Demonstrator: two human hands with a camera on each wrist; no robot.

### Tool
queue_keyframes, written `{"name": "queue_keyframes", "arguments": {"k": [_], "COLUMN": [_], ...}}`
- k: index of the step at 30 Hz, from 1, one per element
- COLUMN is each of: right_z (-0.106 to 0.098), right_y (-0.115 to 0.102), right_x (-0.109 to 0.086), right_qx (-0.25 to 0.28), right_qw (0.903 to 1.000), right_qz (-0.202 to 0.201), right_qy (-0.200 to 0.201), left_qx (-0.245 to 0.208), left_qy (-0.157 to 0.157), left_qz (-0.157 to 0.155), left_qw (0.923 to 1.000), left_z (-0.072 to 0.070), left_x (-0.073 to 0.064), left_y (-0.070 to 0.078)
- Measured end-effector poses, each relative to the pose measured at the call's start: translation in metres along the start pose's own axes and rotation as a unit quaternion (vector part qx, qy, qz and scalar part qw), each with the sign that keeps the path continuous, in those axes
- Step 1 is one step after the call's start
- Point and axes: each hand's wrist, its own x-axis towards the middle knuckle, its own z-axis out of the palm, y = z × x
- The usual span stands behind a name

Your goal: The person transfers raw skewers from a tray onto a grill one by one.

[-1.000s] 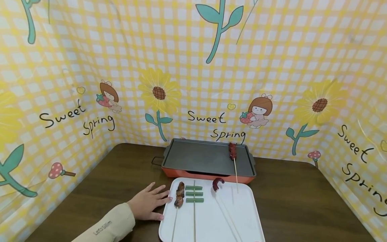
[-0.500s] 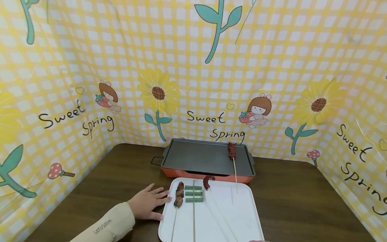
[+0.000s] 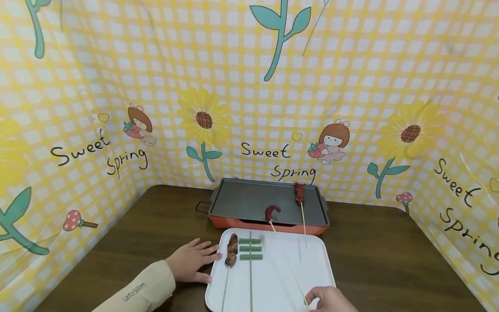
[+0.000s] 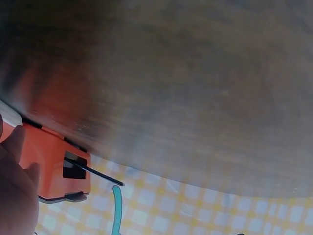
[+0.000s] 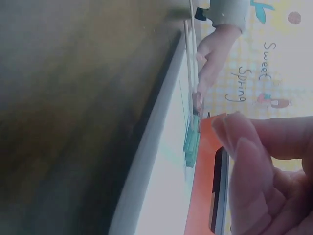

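My right hand (image 3: 329, 300) pinches the lower end of a thin wooden skewer at the tray's near right corner. At its far tip a dark red curled piece like an octopus tentacle (image 3: 272, 213) overlaps the front part of the griddle (image 3: 249, 199). In the right wrist view, thumb and fingertips (image 5: 234, 129) are pressed together. My left hand (image 3: 191, 262) lies with spread fingers, its tips at the left rim of the white tray (image 3: 284, 281). On that tray lie a browned meat skewer (image 3: 231, 250) and a skewer of green bean-like pieces (image 3: 251, 249).
A red meat skewer (image 3: 299, 194) lies at the griddle's right, its stick reaching over the tray. The griddle has an orange base (image 3: 234, 224) and a wire handle (image 3: 201, 207) at left. Checked cloth (image 3: 249, 108) surrounds the brown table (image 3: 386, 251).
The tentacle skewer has gone left, then forward from over the tray to the griddle's front. My right hand has come into the head view at the bottom. The left hand has stayed put.
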Motion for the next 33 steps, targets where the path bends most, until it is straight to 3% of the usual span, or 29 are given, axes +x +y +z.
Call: {"name": "queue_keyframes", "arguments": {"k": [4, 10, 21, 33], "right_z": [-0.002, -0.004, -0.005, -0.001], "right_y": [-0.006, -0.005, -0.016, -0.026], "right_x": [0.006, 0.018, 0.05, 0.086], "right_qx": [0.028, 0.092, 0.107, 0.116], "right_qw": [0.9988, 0.9945, 0.9869, 0.9764], "right_qz": [0.028, 0.019, 0.011, 0.066], "right_qy": [0.03, 0.047, 0.12, 0.17], "left_qx": [-0.004, 0.002, 0.002, -0.012], "left_qy": [-0.002, 0.0, 0.007, 0.004], "left_qz": [-0.008, -0.011, -0.011, -0.01], "left_qw": [1.0, 0.9999, 0.9999, 0.9999], "left_z": [0.001, 0.003, 0.003, 0.003], "left_x": [0.002, 0.002, 0.003, 0.0], "left_y": [0.0, -0.001, -0.002, -0.001]}}
